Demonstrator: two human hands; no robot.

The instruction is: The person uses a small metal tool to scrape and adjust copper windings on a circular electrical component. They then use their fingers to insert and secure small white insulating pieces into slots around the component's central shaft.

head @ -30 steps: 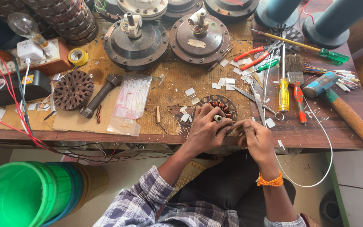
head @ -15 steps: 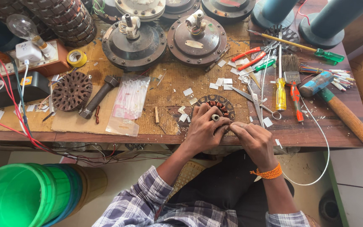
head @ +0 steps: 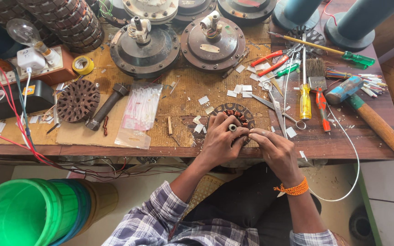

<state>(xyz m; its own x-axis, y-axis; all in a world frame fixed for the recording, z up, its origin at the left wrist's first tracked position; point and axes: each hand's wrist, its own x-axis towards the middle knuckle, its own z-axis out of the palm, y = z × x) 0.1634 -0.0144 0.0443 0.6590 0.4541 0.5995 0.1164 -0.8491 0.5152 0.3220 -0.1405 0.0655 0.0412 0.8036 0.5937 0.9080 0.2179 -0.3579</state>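
- The wound stator core is a round, toothed ring with copper-coloured windings. It lies flat on the workbench, close to the front edge, so its axis points straight up toward the camera. Being round, it shows no long side.
- The left hand covers the near left part of the stator core. Its fingers are curled and pressed down on the ring, and a metal ring shows on one finger.
- The right hand rests at the near right edge of the stator core, touching the left hand. Its fingertips are drawn together at the rim; I cannot tell what they pinch, because it is too small to see.
- An orange thread band is around the right wrist.
- Just right of the stator core lie scissors, pointing away from the person.
- Further right of the stator core is a yellow-handled screwdriver, its long axis going from near to far.
- Well to the right of the stator core lies a hammer with a wooden handle, set diagonally.
- Left of the stator core is a clear plastic bag of white strips.
- Far left of the stator core sits a bare toothed core, also flat.
- Small white paper pieces are scattered just behind the stator core.
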